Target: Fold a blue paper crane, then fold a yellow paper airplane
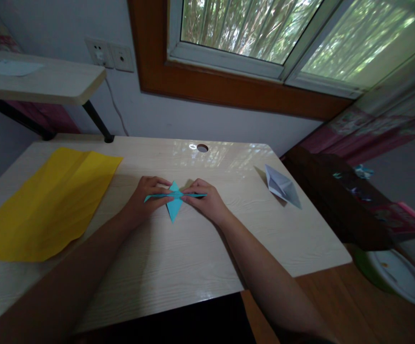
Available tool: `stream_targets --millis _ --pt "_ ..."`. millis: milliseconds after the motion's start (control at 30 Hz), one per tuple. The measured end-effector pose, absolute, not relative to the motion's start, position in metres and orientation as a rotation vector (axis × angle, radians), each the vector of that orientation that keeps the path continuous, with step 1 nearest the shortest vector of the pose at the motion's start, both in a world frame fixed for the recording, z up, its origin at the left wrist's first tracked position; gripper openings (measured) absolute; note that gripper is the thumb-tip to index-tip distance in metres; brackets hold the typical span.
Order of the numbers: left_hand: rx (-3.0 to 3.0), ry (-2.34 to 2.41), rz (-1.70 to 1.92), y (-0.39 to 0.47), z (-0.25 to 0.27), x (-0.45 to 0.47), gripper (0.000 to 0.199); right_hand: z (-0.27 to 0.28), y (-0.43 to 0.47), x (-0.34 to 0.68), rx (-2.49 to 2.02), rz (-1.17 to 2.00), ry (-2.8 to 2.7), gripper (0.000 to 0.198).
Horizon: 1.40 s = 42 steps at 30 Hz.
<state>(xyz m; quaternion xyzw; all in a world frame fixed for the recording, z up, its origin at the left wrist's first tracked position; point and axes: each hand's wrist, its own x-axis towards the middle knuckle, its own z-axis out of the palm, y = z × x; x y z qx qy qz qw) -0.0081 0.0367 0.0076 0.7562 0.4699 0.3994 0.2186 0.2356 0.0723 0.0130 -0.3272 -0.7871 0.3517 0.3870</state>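
Between my hands, over the middle of the desk, is a folded piece of turquoise paper (174,209). One pointed flap reaches toward me and a smaller point shows on the far side. Thin folded edges stick out to the left and right through my fingers. My left hand (146,193) pinches the left side between thumb and fingers. On the right side, my right hand (204,198) pinches the paper near its centre. Fingers hide part of the folds.
A yellow sheet (53,205) lies on the desk (193,267) at left. A folded white paper boat (282,186) rests near the right edge. Behind are a raised shelf (49,79), a round cable hole (202,148) and a window. A white basin (400,274) sits low at right.
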Motion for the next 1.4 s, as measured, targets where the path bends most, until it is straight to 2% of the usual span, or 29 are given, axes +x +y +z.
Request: stream_targets --millis 333,833,1100,1300,1400 --pt "2.066 1.328 1.055 0.044 0.013 -0.013 0.017 0.009 0.079 0.246 -0.886 0.756 -2.056 0.010" --pt "1.944 1.463 1.014 0.044 0.020 -0.015 0.026 0.013 0.082 0.253 -0.813 0.857 -2.044 0.008" --pt "1.861 1.470 1.043 0.045 0.016 -0.018 0.022 0.016 0.083 0.255 -0.854 0.862 -2.043 0.011" --pt "1.721 1.489 1.056 0.043 0.017 -0.016 0.039 0.014 0.083 0.254 -0.832 0.849 -2.083 0.011" --pt "1.714 1.539 1.019 0.043 0.019 -0.016 0.034 0.013 0.084 0.254 -0.822 0.847 -2.084 0.017"
